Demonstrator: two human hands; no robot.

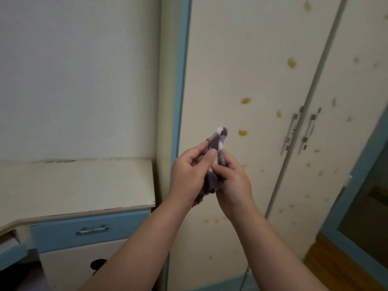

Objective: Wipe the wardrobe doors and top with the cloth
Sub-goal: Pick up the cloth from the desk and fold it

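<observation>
Cloth (217,164) sits bunched between my two hands, purple and white, one end poking up above my fingertips and the other hanging down between my wrists. My left hand (189,171) pinches it with thumb and fingers closed on the fabric; my right hand (234,181) is curled around its other side, gripping it too. Both hands are raised in front of me, touching each other through the cloth.

Just behind my hands stands the wardrobe, with its left door (241,80) directly beyond my fingers. That door is cream and dotted with yellowish stains (243,132), one close to the right of the cloth's top end. Further right of my right hand is the second door (357,91), also spotted, and a pair of metal handles (294,131) flank the gap between the doors. A blue edge strip (180,80) runs up the wardrobe's side above my left hand. Left of my left arm is a cream countertop (73,185) with a blue drawer (90,229) below it.
</observation>
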